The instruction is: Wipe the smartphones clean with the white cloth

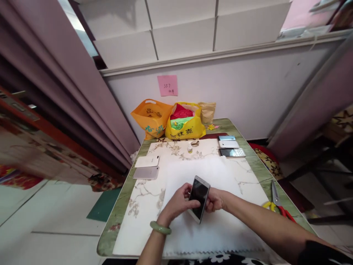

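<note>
A smartphone (pixel 199 197) with a dark screen and pale frame is held tilted above the white cloth (pixel 226 224). My left hand (pixel 182 202) grips it from the left, thumb lying across the screen and fingers partly behind. At the phone's right edge, my right hand (pixel 215 200) is closed with curled fingers against it; the fingertips are partly hidden behind the phone. A green bangle (pixel 160 228) circles my left wrist.
Two phones, one white (pixel 147 161) and one pinkish (pixel 146 173), lie at left; several more, including a black-screened one (pixel 232 152), lie at back right. Scissors (pixel 275 202) rest on the right edge. Behind stand an orange bag (pixel 151 117), a yellow bag (pixel 184 130) and a small bottle (pixel 190 148).
</note>
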{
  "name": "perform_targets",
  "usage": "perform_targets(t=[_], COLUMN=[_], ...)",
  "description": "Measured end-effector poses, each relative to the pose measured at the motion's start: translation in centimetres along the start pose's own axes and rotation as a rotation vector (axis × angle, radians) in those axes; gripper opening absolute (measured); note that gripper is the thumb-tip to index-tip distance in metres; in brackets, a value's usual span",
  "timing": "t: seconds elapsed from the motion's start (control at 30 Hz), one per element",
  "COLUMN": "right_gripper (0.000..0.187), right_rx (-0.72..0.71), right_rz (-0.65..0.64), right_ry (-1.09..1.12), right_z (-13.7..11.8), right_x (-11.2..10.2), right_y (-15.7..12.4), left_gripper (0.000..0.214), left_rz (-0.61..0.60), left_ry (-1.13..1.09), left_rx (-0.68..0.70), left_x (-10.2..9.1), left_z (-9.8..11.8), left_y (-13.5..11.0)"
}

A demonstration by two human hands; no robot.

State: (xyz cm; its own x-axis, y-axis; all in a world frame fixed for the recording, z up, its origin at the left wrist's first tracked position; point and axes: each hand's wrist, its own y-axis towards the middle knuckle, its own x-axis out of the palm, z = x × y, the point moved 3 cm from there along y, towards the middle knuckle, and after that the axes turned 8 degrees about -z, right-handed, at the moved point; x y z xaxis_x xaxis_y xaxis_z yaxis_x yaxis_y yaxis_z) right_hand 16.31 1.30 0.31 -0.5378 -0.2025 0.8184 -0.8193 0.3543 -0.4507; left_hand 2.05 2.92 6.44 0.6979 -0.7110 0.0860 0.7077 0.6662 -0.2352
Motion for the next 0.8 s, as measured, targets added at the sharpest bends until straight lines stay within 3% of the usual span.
perform_targets(t=[0.07, 0.17, 0.23, 0.3, 0.4, 0.47, 0.53, 0.63, 0.7, 0.8], right_gripper=[0.035, 0.028, 0.027, 0.027, 0.022, 0.023, 0.029, 0.039, 0.040, 0.027], right_rx=[0.021, -0.076, -0.163, -0.293, -0.539, -0.492, -0.343, -0.208, -0.217, -0.321], right_rz=[-0.001, -0.024, 0.086, 0.410, 1.126, 1.545, 1.721, 1.743, 1.699, 1.607], right_ry=[0.043, 0.078, -0.123, -0.506, -1.065, -1.224, -1.254, -1.270, -1.278, -1.221], right_z=[0.0, -1.0, -2.2, -4.1, -7.3, -8.4, -8.7, -8.6, -8.4, -8.3], right_x=[0.5, 1.8, 1.7, 0.3, -2.3, -4.3, -6.2, -8.2, -8.8, -8.7], right_y=[-0.8, -2.0, -3.2, -5.1, -9.5, -12.1, -13.4, -13.5, -13.1, -12.7], left_gripper=[0.044, 0.040, 0.038, 0.039, 0.039, 0.035, 0.032, 0.027, 0.026, 0.036], left_rz=[-0.020, 0.024, 0.067, 0.147, 0.296, 0.383, 0.435, 0.474, 0.468, 0.414], left_ry=[-0.029, -0.231, -0.369, -0.501, -0.716, -0.858, -0.969, -1.049, -1.046, -1.027], left_rx=[0.034, 0.028, 0.024, 0.046, 0.065, 0.066, 0.087, 0.118, 0.127, 0.100], left_x=[0.3, 0.5, 0.4, 0.2, 0.2, 0.2, 0.2, 0.1, 0.1, 0.1], left_z=[0.2, -0.2, -0.8, -1.5, -2.8, -3.6, -4.3, -5.0, -5.3, -5.5], left_y=[0.3, 0.7, 1.1, 1.7, 2.8, 3.7, 4.7, 5.5, 5.6, 5.5])
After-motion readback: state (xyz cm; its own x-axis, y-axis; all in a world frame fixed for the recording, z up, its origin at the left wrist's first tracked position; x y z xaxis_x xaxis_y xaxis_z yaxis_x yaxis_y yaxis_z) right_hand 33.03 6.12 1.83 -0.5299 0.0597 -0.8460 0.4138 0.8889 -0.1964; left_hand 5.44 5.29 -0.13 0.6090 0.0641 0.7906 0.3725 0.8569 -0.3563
